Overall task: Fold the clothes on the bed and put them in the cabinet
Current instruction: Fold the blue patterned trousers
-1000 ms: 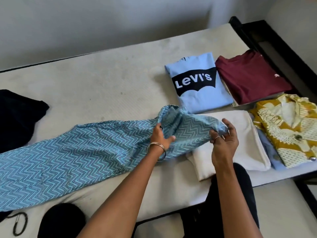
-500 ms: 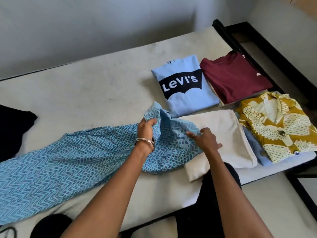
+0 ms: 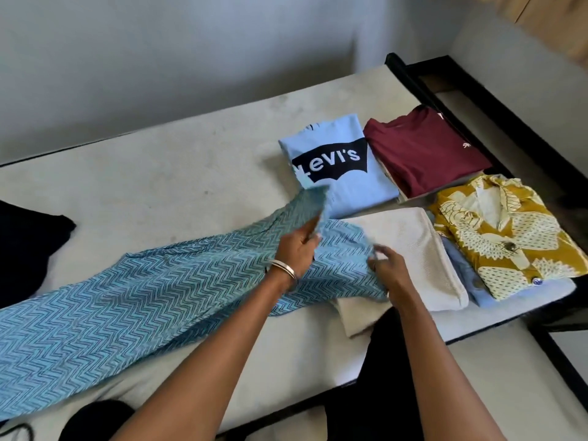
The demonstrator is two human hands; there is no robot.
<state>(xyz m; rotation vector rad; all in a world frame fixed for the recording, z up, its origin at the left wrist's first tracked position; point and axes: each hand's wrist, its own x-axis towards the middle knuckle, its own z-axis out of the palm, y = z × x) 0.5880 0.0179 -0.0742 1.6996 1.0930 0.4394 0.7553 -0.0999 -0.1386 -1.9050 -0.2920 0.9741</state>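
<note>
Both grips pinch zigzag cloth [image 3: 143,310]: left hand [image 3: 297,249], right hand [image 3: 386,267]; risk: swung edge drags cream stack [image 3: 410,246] at 3 o'clock

zigzag garment [image 3: 133,307] blue chevron | Levi's tee [image 3: 346,183] light blue | tee [image 3: 423,154] maroon | shirt [image 3: 509,237] mustard-cream print

Setting: bedroom in a home | Evidence: bare off-white mattress [image 3: 178,173] in a black bed frame [image 3: 445,87] against plain pale grey walls [image 3: 191,58] | folded household clothing laid on it: light blue Levi's T-shirt [image 3: 346,173], maroon T-shirt [image 3: 420,151], mustard floral buttoned shirt [image 3: 509,237] | tan wooden panel [image 3: 541,14] at upper right
</note>
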